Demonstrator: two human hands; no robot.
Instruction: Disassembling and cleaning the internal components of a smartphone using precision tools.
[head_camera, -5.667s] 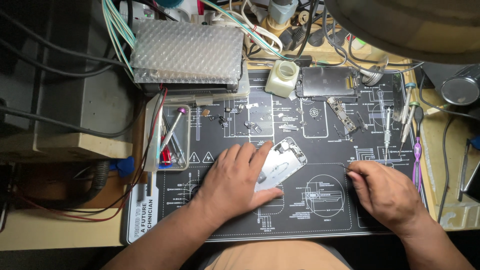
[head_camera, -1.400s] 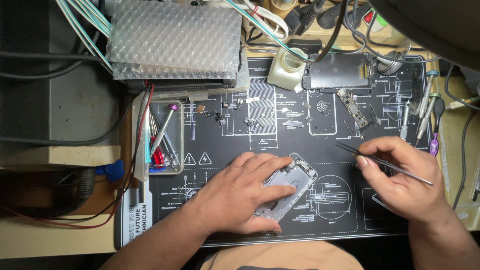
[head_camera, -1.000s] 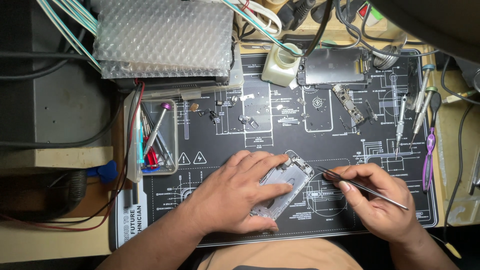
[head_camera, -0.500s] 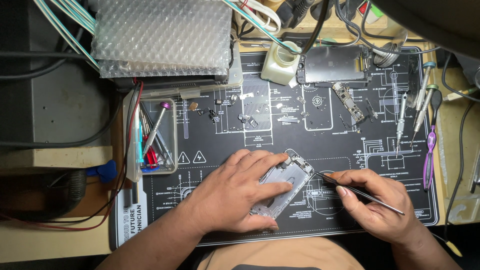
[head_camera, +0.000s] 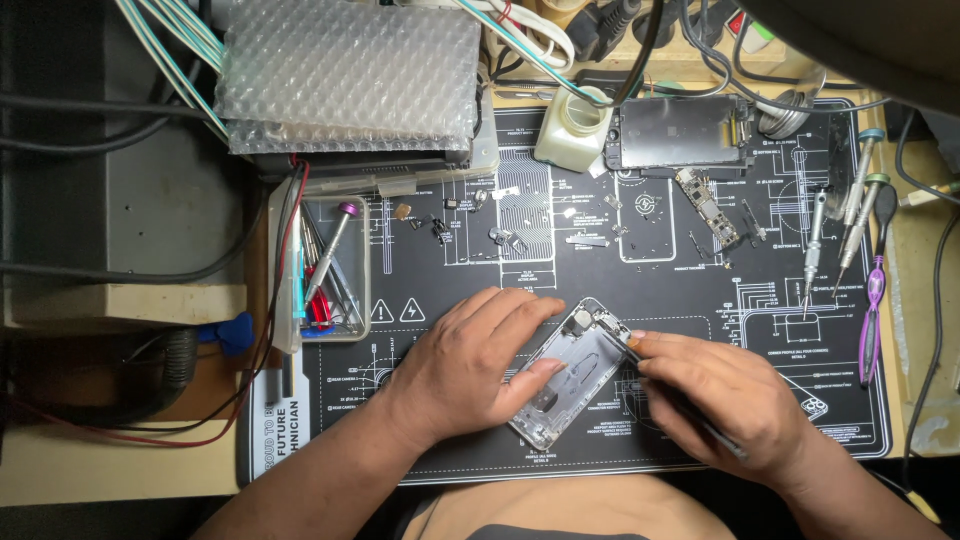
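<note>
1. The left hand (head_camera: 470, 365) is lying across the phone shell (head_camera: 570, 375), fingers pressing it down on the black mat (head_camera: 600, 200).
2. The right hand (head_camera: 725, 395) is gripping tweezers (head_camera: 690, 405), their tip touching the shell's upper right edge.
3. Small parts (head_camera: 500, 237), a tool tray (head_camera: 330, 270) and a screen (head_camera: 680, 132) are sitting above.

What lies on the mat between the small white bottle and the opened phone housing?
In the head view, small loose parts lie on the mat between the white bottle and phone housing.
</note>
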